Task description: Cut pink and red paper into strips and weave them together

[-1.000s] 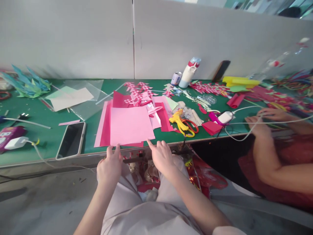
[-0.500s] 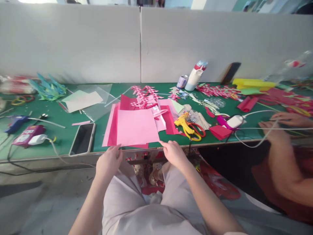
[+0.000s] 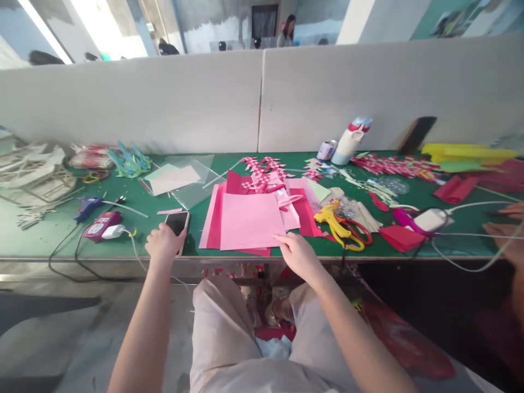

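Observation:
My left hand (image 3: 162, 242) is on the smartphone (image 3: 177, 222) near the table's front edge. Its thumb lies along the phone's right side and the fingers curl at the left, covering the lower part. My right hand (image 3: 298, 251) has its index finger stretched out, the tip touching the front right corner of a pink paper sheet (image 3: 251, 221). The other fingers are bent, and the thumb is hidden. Under that sheet lie darker pink sheets (image 3: 214, 229). Woven pink-and-white paper strips (image 3: 264, 173) rest behind it, beside pink-handled scissors (image 3: 290, 201).
A yellow glue gun (image 3: 333, 218) and orange-handled scissors (image 3: 360, 229) lie to the right. On the left are a blue glue gun (image 3: 87, 208) and a magenta power block (image 3: 102, 225) with cables. A can (image 3: 327, 150) and a bottle (image 3: 350, 143) stand behind. A co-worker's hand (image 3: 505, 232) is at far right.
My left hand has left the pink sheet's front left corner and moved left onto the smartphone. My right hand stays at the sheet's right corner. The camera view has shifted left and up.

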Demonstrator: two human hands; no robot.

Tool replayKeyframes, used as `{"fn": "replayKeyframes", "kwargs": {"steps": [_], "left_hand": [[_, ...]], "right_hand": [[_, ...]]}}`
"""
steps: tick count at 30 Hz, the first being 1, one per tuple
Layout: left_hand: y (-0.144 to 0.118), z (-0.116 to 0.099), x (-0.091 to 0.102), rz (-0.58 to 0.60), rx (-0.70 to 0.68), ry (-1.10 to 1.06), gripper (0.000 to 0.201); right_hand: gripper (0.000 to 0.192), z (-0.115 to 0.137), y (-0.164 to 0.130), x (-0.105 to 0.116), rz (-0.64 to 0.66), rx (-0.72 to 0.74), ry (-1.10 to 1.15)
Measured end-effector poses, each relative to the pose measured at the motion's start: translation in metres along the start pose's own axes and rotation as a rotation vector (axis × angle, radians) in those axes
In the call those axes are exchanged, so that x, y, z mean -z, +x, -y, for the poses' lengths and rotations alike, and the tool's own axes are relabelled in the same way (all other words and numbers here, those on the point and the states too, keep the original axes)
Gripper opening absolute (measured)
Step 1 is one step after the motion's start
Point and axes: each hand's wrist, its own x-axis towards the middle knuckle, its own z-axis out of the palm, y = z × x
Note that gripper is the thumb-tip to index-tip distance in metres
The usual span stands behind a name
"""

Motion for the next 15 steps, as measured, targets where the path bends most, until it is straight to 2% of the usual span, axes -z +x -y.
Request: {"fn": "replayKeyframes", "kwargs": {"steps": [3,9,15], "left_hand": [[0.001,-0.003,-0.003,-0.009,0.021,-0.019,0.071],[-0.001,-0.01,-0.004,-0.064,0.036,-0.038,0.073],[0.004,-0.005,-0.005,-0.027,0.015,-0.06,0.073]], "right_hand": [[0.042,0.016,0.003,-0.007,0.006,0.075,0.057],[0.043,0.046,0.006,-0.027,0.069,0.122,0.113],[0.04,0.065,0.011,-0.046,0.09,0.149,0.376]]}}
